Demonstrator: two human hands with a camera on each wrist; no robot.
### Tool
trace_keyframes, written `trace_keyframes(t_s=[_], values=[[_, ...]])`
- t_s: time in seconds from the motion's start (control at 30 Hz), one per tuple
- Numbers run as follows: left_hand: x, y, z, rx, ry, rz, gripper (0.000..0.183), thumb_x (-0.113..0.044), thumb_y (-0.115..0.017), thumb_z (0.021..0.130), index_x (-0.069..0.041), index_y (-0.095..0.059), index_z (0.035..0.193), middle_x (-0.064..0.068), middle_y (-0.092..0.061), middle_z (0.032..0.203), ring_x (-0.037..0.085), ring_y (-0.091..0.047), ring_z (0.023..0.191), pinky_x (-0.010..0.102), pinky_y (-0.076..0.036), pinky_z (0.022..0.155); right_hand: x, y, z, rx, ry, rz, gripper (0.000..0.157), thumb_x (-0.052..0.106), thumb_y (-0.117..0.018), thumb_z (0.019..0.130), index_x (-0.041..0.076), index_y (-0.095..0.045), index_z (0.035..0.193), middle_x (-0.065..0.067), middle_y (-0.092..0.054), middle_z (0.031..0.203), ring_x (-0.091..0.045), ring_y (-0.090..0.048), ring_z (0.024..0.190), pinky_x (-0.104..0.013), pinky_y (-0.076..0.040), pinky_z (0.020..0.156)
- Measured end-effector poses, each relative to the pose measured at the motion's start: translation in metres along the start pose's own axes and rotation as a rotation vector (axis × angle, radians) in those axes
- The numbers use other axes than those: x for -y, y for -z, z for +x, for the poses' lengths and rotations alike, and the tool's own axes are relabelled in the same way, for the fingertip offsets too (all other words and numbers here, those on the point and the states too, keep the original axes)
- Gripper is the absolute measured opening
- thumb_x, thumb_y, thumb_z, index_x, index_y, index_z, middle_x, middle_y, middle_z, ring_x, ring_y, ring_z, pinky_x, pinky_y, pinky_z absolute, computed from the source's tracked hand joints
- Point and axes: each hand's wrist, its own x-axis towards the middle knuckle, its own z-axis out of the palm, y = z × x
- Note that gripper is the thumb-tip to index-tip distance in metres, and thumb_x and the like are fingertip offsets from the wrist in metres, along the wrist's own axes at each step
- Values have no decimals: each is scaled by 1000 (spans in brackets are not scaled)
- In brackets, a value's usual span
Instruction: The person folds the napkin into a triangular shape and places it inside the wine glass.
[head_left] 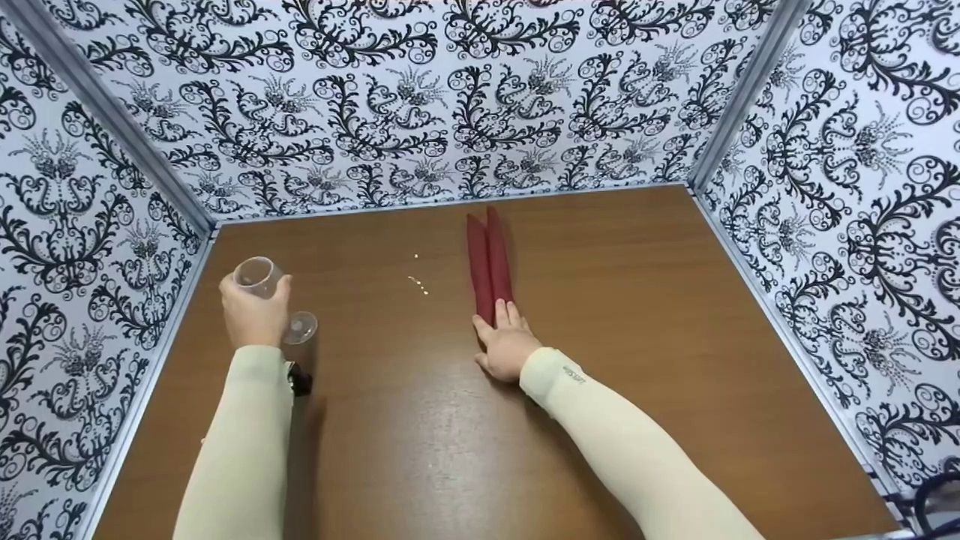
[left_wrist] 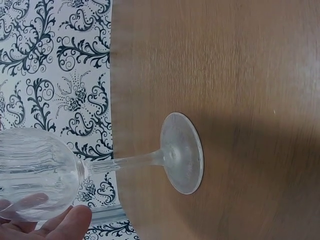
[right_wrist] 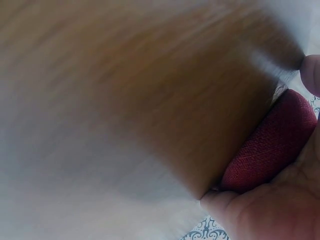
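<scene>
My left hand (head_left: 255, 315) grips a clear stemmed wine glass (left_wrist: 45, 172) by its bowl, at the left side of the table. The glass's round foot (left_wrist: 182, 152) shows over the wood in the left wrist view; whether it touches the table I cannot tell. Near the middle, my right hand (head_left: 508, 346) rests on the near end of a long red rolled cloth (head_left: 489, 262), its fingers extended along it. The cloth points away toward the back wall, with two tapered ends. In the right wrist view, the red fabric (right_wrist: 270, 142) lies under the palm, between thumb and fingers.
A brown wooden table (head_left: 637, 285) is bounded by patterned black-and-white panels (head_left: 510, 97) at the back and both sides. Several small pale bits (head_left: 418, 283) lie on the wood between glass and cloth. A dark cable-like object (head_left: 930, 499) is at the lower right corner.
</scene>
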Motion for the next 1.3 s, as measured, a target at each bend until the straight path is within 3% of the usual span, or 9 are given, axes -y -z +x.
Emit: trace_keyframes(t_s=[0.5, 1.3], values=[[-13, -14, -11, -5, -74, -3, 82, -52, -70, 73, -14, -34, 137, 11, -45, 133, 25, -48, 119, 39, -37, 102, 1, 3, -2, 2, 4, 19, 73, 52, -49, 88, 26, -18, 149, -26, 2, 153, -42, 2, 141, -54, -15, 112], [-49, -56, -32, 78, -199, 25, 79, -49, -71, 74, -12, -37, 135, 10, -48, 130, 25, -50, 117, 41, -39, 99, 1, 1, -2, -3, -4, 15, 73, 53, -49, 88, 26, -19, 149, -26, 1, 153, -43, 1, 141, -53, -15, 112]])
